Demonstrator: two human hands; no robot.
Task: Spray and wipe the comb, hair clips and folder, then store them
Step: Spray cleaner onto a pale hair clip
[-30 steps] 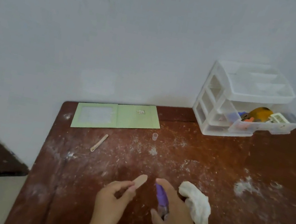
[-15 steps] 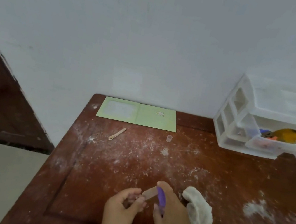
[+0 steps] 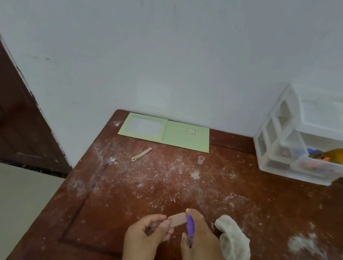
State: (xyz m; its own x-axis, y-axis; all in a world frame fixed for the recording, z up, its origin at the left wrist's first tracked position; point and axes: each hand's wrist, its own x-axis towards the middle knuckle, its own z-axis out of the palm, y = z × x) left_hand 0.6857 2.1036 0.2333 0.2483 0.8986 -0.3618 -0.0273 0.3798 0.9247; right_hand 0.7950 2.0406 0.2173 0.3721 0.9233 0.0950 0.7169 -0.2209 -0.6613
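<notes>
No text for you to read anywhere, the small sticker (image 3: 190,131) on the green folder (image 3: 185,138) too blurred to make out, no labels or numbers legible on the drawer unit (image 3: 275,146).

Reddish-brown wooden table (image 3: 265,212), scratched, dusted with white powdery patches. Lying directly on it:
- open pale green paper folder (image 3: 184,136), flat at the far edge against the wall;
- slim beige hair clip (image 3: 141,154), just in front of folder;
- small translucent plastic cap (image 3: 200,159), upright, near folder's right corner;
- crumpled white cloth (image 3: 232,243), near front edge;
- white plastic drawer organiser (image 3: 276,144), far right corner, one drawer pulled out, holding mixed small items.
</notes>
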